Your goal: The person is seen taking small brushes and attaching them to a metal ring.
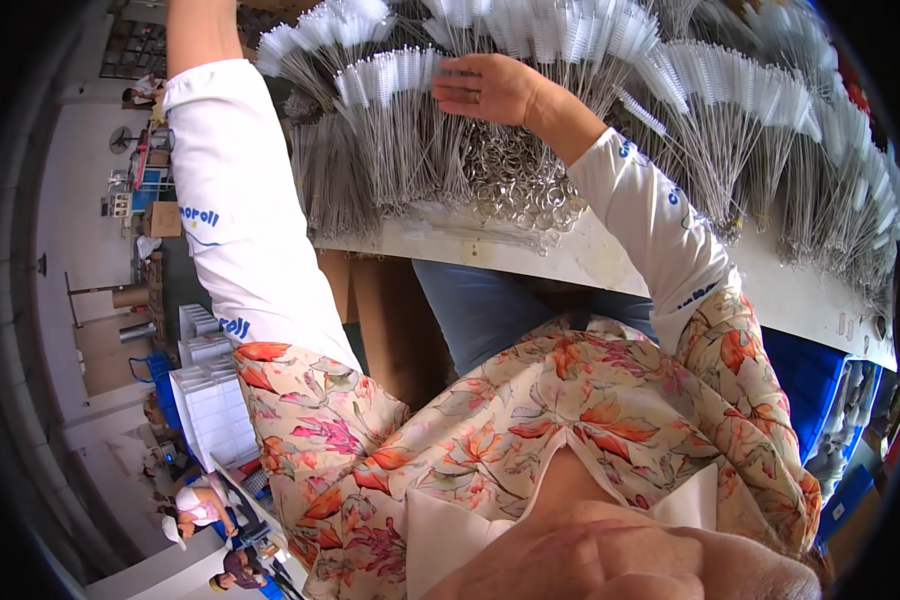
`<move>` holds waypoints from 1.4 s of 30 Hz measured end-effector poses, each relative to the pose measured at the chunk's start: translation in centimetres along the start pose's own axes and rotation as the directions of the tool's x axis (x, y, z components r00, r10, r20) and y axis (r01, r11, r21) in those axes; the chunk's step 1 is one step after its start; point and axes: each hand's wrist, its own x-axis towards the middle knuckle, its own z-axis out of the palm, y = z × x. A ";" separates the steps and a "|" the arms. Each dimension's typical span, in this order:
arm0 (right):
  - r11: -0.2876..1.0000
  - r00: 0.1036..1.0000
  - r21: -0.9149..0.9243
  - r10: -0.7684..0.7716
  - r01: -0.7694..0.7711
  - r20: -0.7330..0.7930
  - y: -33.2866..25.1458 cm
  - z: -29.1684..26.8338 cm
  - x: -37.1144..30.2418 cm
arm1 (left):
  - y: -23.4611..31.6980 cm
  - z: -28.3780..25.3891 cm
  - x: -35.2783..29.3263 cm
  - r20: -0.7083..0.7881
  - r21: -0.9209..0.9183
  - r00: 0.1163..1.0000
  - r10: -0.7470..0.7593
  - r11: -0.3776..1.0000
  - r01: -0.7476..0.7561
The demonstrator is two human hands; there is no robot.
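My right hand (pixel 485 90) is over the table with its fingers stretched out to the left and slightly apart. Its fingertips are at the white bristle heads of a bundle of wire-handled brushes (pixel 385 80); whether they touch cannot be made out. Nothing shows in its grasp. Just below the hand lies a heap of metal rings (pixel 530 185). My left arm, in a white sleeve (pixel 240 190), reaches up past the upper edge, so the left hand is out of sight. A few loose wire pieces (pixel 470 232) lie along the table's near edge.
More brush bundles (pixel 725 95) crowd the white table (pixel 610 255) to the right and behind. A blue crate (pixel 800 385) is below its right end. Cardboard (pixel 395 320) stands by my legs. Stacked white crates (pixel 215 410) and two seated people (pixel 205 505) are at left.
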 end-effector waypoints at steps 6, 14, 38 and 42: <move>0.993 0.740 0.079 0.011 -0.087 0.672 -1.8 4.7 -6.2 | 4.3 4.5 -6.9 0.169 0.290 0.981 -0.098 0.956 0.045; 0.980 0.891 0.193 -0.052 -0.040 0.451 2.9 7.4 -8.8 | 5.4 4.8 -29.4 0.369 0.748 0.927 -0.069 0.614 -0.252; 0.881 0.962 -0.474 0.125 0.005 0.243 20.7 3.4 -13.6 | -1.0 6.1 -52.8 -0.561 -0.272 0.587 -0.583 0.800 0.535; 0.903 0.969 -0.430 0.126 -0.022 0.215 20.6 3.5 -13.9 | -0.7 6.4 -52.7 -0.571 -0.341 0.562 -0.599 0.795 0.501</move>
